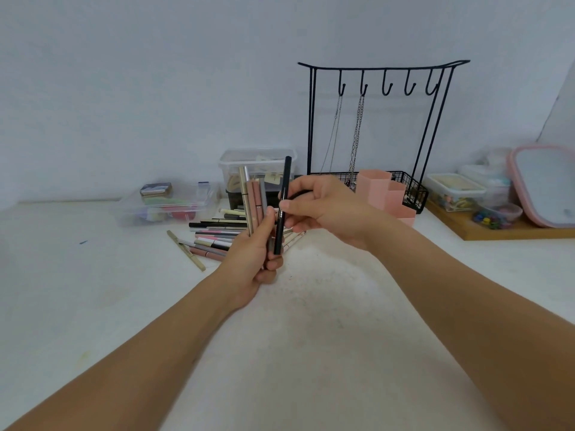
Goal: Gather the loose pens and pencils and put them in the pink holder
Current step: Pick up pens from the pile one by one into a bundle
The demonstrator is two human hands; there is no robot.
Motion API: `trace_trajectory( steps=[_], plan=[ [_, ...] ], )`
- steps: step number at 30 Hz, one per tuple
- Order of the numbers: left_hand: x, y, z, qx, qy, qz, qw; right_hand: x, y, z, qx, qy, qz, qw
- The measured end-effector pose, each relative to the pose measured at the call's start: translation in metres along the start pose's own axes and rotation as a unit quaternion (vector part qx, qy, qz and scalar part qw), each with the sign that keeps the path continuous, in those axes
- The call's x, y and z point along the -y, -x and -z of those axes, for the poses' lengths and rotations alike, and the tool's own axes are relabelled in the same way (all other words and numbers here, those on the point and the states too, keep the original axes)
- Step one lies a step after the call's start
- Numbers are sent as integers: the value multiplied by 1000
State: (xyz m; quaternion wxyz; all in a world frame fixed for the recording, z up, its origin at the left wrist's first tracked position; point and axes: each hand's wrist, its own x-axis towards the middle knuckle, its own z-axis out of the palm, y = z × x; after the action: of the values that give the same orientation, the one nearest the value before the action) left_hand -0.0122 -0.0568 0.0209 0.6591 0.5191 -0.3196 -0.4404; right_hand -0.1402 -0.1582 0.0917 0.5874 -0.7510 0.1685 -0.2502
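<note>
My left hand (253, 259) grips an upright bundle of several pens and pencils (253, 197), pink, grey and cream, above the white table. My right hand (323, 209) pinches a long black pen (283, 194) and holds it upright against that bundle. A second dark pen seems to lie inside the right hand. Behind the hands a pile of loose pens and pencils (214, 234) lies on the table. The pink holder (385, 194), with stepped hexagonal cups, stands just right of my right hand, partly hidden by it.
A black wire jewellery stand (373, 119) with hanging chains rises behind the holder. Clear plastic boxes (168, 203) sit at the back left and centre. A wooden tray (497, 231) with small containers and a pink-rimmed mirror (547, 185) is at the right.
</note>
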Motion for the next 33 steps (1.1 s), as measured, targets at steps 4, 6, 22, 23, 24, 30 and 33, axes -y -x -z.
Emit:
trace_trajectory(
  steps=[4, 6, 22, 23, 24, 30, 33],
  plan=[
    [1, -2, 1, 10, -29, -13, 999, -5, 0, -7, -11, -13, 0, 1000],
    [2, -2, 3, 21, -43, -14, 999, -9, -1, -10, -6, -22, 4, 1000],
    [-3, -5, 8, 19, -10, -27, 999, -73, -10, 10, -117, 312, 82, 939],
    [-4, -5, 9, 13, -8, -27, 1000, -78, -9, 11, -96, 362, 85, 923],
    [-4, -5, 9, 11, -6, -26, 1000, -82, -9, 12, -68, 405, 91, 907],
    [-4, -5, 11, -67, -21, -48, 996, -84, -10, 9, -15, 487, 117, 865],
    [-3, -5, 12, -98, -38, -52, 993, -83, -11, 8, -16, 495, 115, 861]
  ],
)
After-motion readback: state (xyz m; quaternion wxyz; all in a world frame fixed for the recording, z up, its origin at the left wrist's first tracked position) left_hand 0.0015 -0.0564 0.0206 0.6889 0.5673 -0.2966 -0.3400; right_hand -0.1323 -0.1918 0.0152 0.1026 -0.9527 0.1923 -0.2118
